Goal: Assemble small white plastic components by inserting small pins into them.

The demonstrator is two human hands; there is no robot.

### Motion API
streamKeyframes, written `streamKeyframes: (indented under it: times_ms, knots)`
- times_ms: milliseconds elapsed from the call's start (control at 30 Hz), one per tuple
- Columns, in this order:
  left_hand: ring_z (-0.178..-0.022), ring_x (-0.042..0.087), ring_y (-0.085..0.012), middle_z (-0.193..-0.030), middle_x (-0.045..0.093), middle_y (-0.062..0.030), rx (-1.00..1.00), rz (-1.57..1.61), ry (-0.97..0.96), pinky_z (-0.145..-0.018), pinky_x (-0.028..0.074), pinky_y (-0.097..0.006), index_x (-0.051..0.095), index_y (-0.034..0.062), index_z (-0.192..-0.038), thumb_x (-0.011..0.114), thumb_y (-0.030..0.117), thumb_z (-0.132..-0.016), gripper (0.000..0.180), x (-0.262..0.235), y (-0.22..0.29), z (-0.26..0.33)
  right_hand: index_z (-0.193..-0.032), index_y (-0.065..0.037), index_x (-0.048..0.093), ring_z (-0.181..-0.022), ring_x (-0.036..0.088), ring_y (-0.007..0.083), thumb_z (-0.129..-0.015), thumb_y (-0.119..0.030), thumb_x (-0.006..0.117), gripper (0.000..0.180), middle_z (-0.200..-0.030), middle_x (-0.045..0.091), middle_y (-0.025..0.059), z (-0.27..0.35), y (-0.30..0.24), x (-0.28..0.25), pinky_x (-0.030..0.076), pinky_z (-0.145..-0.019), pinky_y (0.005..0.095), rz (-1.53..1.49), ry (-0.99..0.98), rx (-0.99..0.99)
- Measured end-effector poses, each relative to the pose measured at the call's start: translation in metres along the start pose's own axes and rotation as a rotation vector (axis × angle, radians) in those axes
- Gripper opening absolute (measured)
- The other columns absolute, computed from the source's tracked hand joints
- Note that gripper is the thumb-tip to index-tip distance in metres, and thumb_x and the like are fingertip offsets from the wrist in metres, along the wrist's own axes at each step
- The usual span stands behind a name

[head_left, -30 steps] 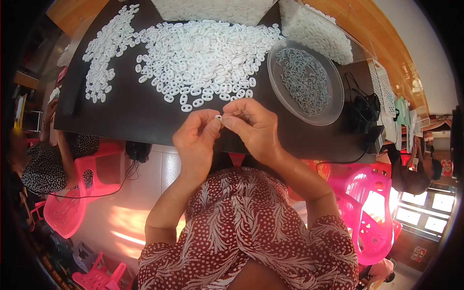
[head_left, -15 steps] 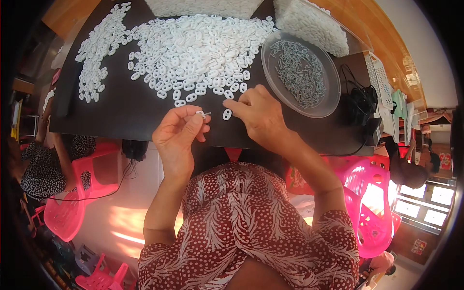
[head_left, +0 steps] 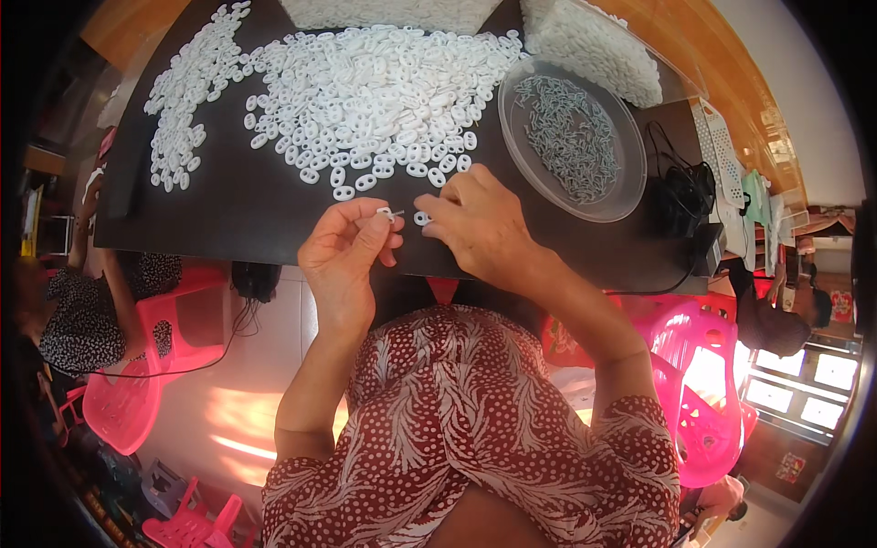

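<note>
Thumb and fingers of my left hand (head_left: 340, 260) pinch a small white oval two-hole piece (head_left: 384, 213), with a thin grey screw (head_left: 398, 214) sticking out of it to the right. My right hand (head_left: 484, 224) is just beside it, its thumb and fingertips closed at a second white oval piece (head_left: 421, 218) near the table's front edge. The fingers partly cover that piece. Beyond both hands spreads a large heap of the same white pieces (head_left: 375, 91). Grey screws (head_left: 571, 137) lie in a round clear plastic tray (head_left: 523, 169) to the right.
A smaller heap of white pieces (head_left: 187, 87) lies at the far left of the dark table (head_left: 228, 219). Clear boxes of white pieces (head_left: 585, 55) stand at the back. Black cables (head_left: 681, 183) lie at the right. Another person (head_left: 87, 310) sits at left near pink chairs (head_left: 119, 411).
My right hand has moved slightly left and its fingers have closed at the loose white piece, which now lies a little further left. My left hand has shifted slightly right, still holding its piece.
</note>
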State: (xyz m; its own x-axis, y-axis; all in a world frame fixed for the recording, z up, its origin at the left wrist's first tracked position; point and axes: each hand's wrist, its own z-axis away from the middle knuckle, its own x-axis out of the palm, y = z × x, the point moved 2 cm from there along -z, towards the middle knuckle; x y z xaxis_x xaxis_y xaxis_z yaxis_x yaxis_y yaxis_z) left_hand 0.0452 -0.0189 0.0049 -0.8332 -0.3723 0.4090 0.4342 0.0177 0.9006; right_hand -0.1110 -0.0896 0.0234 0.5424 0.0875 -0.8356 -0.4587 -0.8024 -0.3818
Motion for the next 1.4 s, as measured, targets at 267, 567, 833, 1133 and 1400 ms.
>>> streamKeyframes:
  times_ms: [267, 567, 833, 1133, 1400]
  knots:
    - [-0.066, 0.059, -0.0121, -0.084, 0.067, -0.0113, 0.046, 0.007, 0.008, -0.055, 0.046, -0.022, 0.062, -0.0034, -0.098, 0.062, 0.004, -0.088, 0.012, -0.001, 0.005, 0.000, -0.096, -0.006, 0.064, -0.075, 0.049, 0.0263, -0.068, -0.003, 0.068, 0.028, -0.080, 0.052, 0.0075, -0.006, -0.002, 0.001, 0.042, -0.062, 0.0369, 0.049, -0.041, -0.083]
    - [-0.064, 0.061, -0.0146, -0.084, 0.067, -0.0133, -0.058, 0.103, -0.012, -0.053, 0.046, -0.024, 0.061, -0.0043, -0.099, 0.062, 0.007, -0.089, 0.015, 0.011, 0.007, 0.004, -0.090, -0.001, 0.060, -0.066, 0.054, 0.0073, -0.083, -0.008, 0.065, 0.011, -0.081, 0.063, 0.0037, 0.004, 0.009, -0.007, 0.042, -0.059, 0.0221, -0.872, 0.164, 0.590]
    - [-0.070, 0.062, -0.0145, -0.086, 0.067, -0.0136, -0.049, 0.075, -0.090, -0.057, 0.048, -0.023, 0.059, -0.0044, -0.102, 0.062, 0.004, -0.089, 0.016, 0.023, 0.010, 0.014, -0.091, 0.002, 0.060, -0.068, 0.056, 0.0105, -0.086, -0.008, 0.062, 0.011, -0.082, 0.064, 0.0075, 0.000, -0.002, 0.003, 0.042, -0.060, 0.0223, -1.355, 0.216, 0.913]
    - [-0.070, 0.064, -0.0152, -0.087, 0.067, -0.0136, 0.065, 0.094, -0.048, -0.057, 0.049, -0.025, 0.057, -0.0045, -0.101, 0.059, 0.004, -0.091, 0.014, 0.024, 0.006, 0.010, -0.089, 0.002, 0.059, -0.066, 0.056, 0.0098, -0.083, -0.010, 0.065, 0.014, -0.076, 0.064, 0.0065, 0.002, -0.021, 0.009, 0.042, -0.059, 0.0223, -1.492, 0.317, 0.942]
    - [-0.070, 0.062, -0.0122, -0.087, 0.068, -0.0119, 0.024, 0.033, -0.065, -0.057, 0.048, -0.022, 0.060, -0.0042, -0.104, 0.062, 0.004, -0.089, 0.017, 0.020, 0.008, 0.016, -0.091, 0.002, 0.061, -0.066, 0.057, 0.0106, -0.083, -0.008, 0.065, 0.014, -0.080, 0.065, 0.0081, 0.000, -0.013, 0.003, 0.042, -0.058, 0.0218, -1.509, 0.359, 0.992]
